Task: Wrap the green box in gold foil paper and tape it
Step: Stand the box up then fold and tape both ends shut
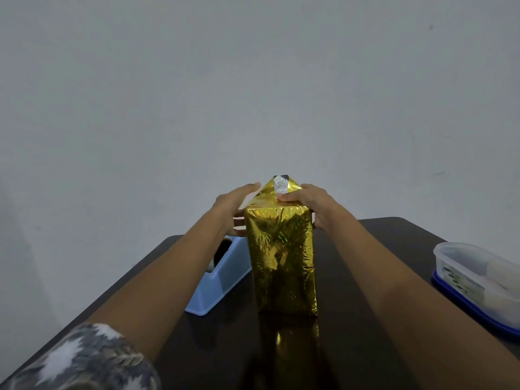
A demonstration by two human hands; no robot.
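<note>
The tall gold foil-wrapped box (281,257) stands upright near the middle of the dark glossy desk (365,305), with no green showing. At its top the foil rises into a folded peak tipped by a small silvery flap (280,184); I cannot tell whether tape holds it. The foil looks springy, so the peak may pop open if pressure eases before taping, and a sideways push up high could tip so narrow a box. The right hand (306,201) clamps the top right corner, thumb on the fold, fingers curled down the side. The left hand (236,204) lies with straight fingers against the upper left slope. A light blue plastic tape dispenser (222,274) sits just beside the box on the left.
</note>
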